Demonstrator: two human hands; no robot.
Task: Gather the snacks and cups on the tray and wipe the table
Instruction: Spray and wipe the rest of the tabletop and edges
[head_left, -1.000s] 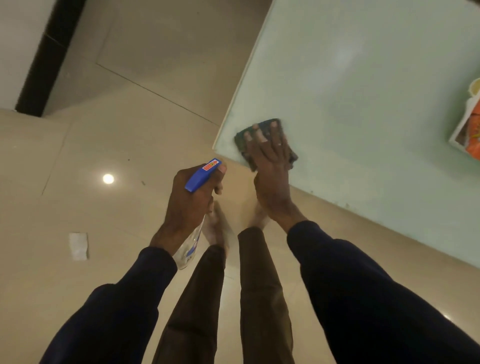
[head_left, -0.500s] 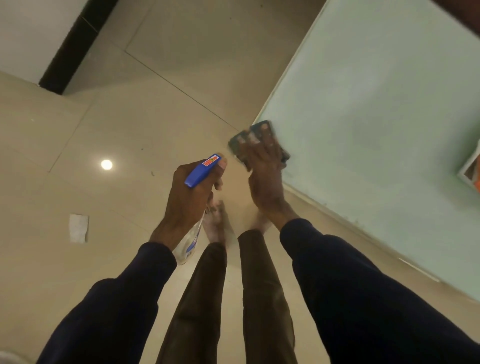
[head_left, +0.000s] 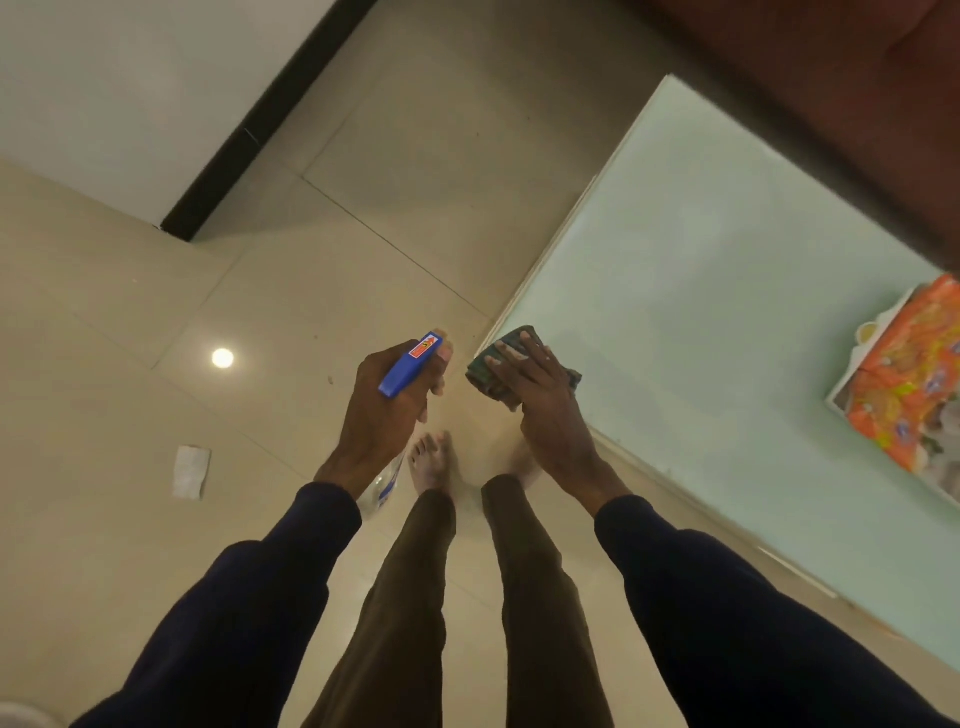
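Pale green glass formed the top of the table (head_left: 727, 312), seen from above. At its near left corner, the right hand (head_left: 540, 395) lay flat with fingers spread, pressing a dark green cloth (head_left: 485, 371) that overhung the edge. Just beside it, off the table and over the tiled floor (head_left: 260, 291), the left hand (head_left: 387, 410) was wrapped around a spray bottle (head_left: 410, 364) with a blue head. Toward the far right edge sat a white tray (head_left: 839, 387) holding orange snack packets (head_left: 904, 374). A scrap of paper (head_left: 190, 472) lay on the floor.
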